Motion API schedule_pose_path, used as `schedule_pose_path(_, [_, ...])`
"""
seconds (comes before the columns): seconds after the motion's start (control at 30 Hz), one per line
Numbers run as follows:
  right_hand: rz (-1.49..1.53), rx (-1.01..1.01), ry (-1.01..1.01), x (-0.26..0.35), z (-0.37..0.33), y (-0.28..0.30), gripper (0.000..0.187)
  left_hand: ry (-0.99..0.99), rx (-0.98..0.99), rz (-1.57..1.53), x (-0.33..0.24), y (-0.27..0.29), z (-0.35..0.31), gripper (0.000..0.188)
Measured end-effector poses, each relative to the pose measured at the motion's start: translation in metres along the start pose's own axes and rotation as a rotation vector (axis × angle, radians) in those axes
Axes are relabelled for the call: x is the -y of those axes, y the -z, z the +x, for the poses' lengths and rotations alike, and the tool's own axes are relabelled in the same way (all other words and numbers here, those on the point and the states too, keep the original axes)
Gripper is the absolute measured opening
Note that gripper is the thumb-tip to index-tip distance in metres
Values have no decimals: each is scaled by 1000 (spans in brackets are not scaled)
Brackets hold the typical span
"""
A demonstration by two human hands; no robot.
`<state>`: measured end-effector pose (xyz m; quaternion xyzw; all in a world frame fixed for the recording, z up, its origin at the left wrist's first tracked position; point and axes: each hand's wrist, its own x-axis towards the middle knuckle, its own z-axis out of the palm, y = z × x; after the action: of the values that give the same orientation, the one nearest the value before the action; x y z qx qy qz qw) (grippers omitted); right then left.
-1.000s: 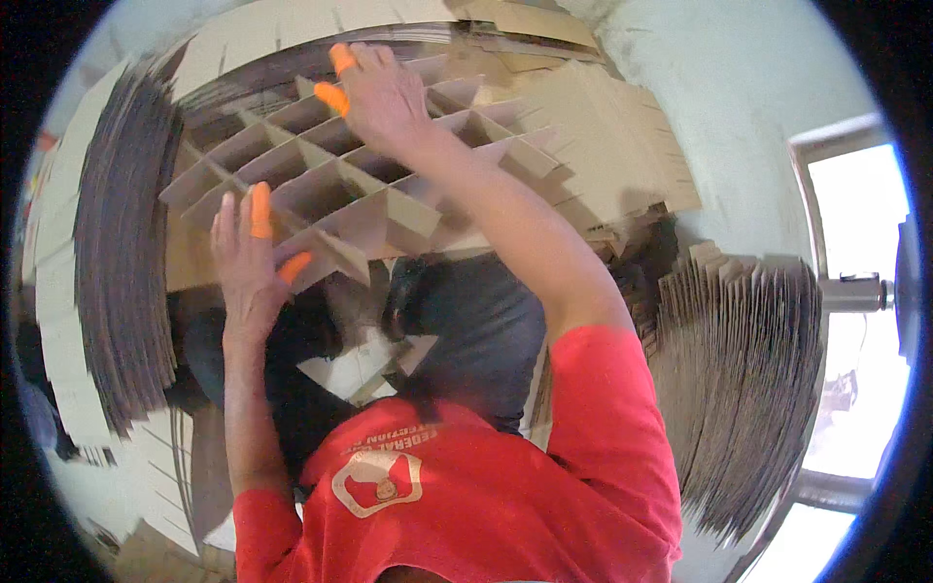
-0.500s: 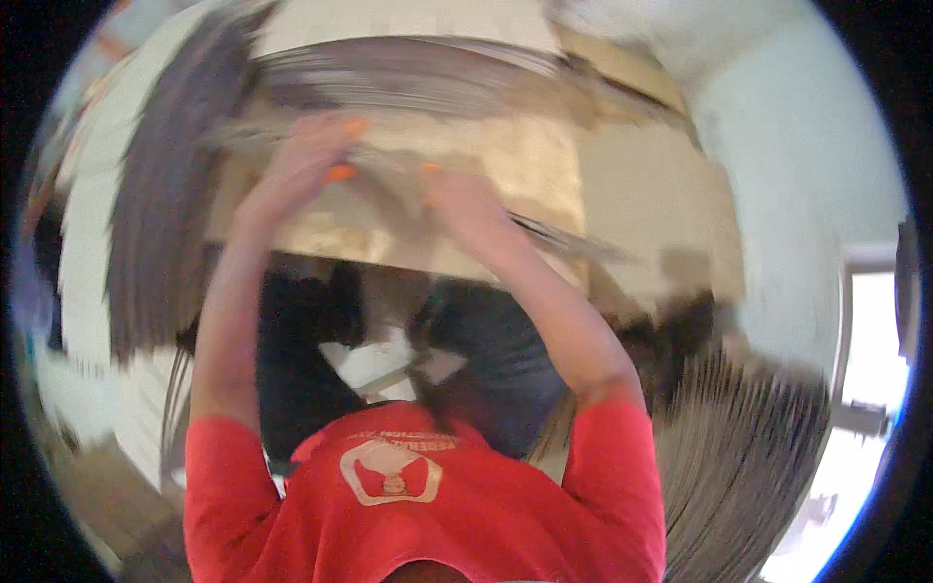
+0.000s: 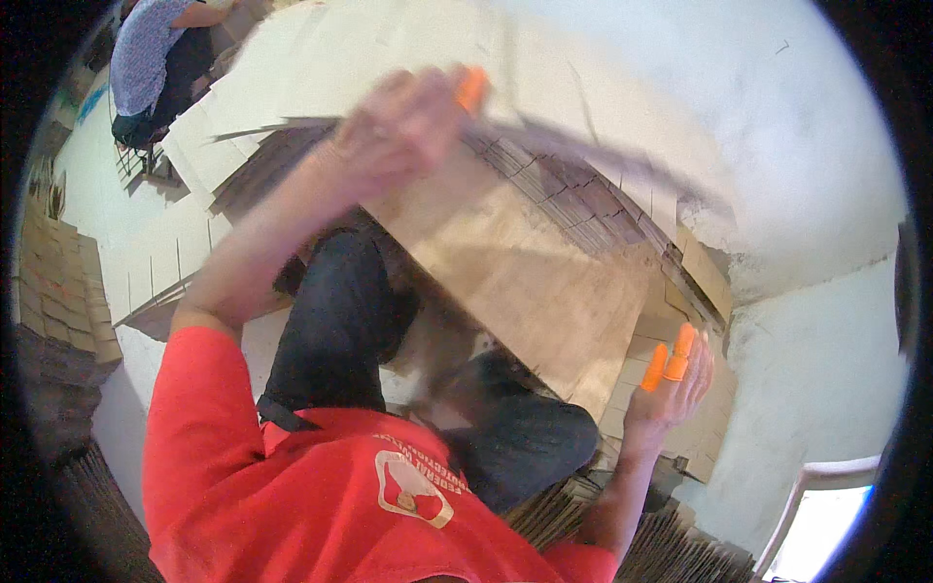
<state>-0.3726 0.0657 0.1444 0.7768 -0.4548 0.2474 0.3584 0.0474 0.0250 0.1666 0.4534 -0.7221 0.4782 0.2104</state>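
My left hand [image 3: 413, 121], smeared by motion, is over the far stack of pale card sheets [image 3: 559, 83], with an orange finger cover showing at its fingertips. Whether it pinches a sheet cannot be made out. Down on the right, my right hand [image 3: 671, 384] has its fingers stretched, two of them in orange covers, and nothing shows in it. It is over a stack of brown card pieces [image 3: 714, 413] beside the wooden board [image 3: 525, 282]. That board slants across in front of my legs, its surface bare.
Slotted card strips [image 3: 564, 180] are stacked along the board's far edge. More card piles stand at the left [image 3: 63, 291] and behind my right arm [image 3: 680, 549]. A pale wall [image 3: 816, 194] closes off the right. Another person [image 3: 155, 63] sits at the far left.
My hands, close together over the board before, are now wide apart: the left farther away, the right out to the right. The thin strip near them is gone from view. My view has turned.
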Motion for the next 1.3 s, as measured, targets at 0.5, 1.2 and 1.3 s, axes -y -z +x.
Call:
schedule_pose_path(0.5, [-361,604,-656,-185,-211,-58,52,343,462,-354,1,-89,-65,54])
schedule_pose_path(1.2, [43,417,-1073,-266,-203,-68,30,204,224,-835,-188,-220,72,41])
schedule_pose_path(1.3, [60,335,-1071,-257,-193,-59,29,92,73,-720,-209,-247,125,59])
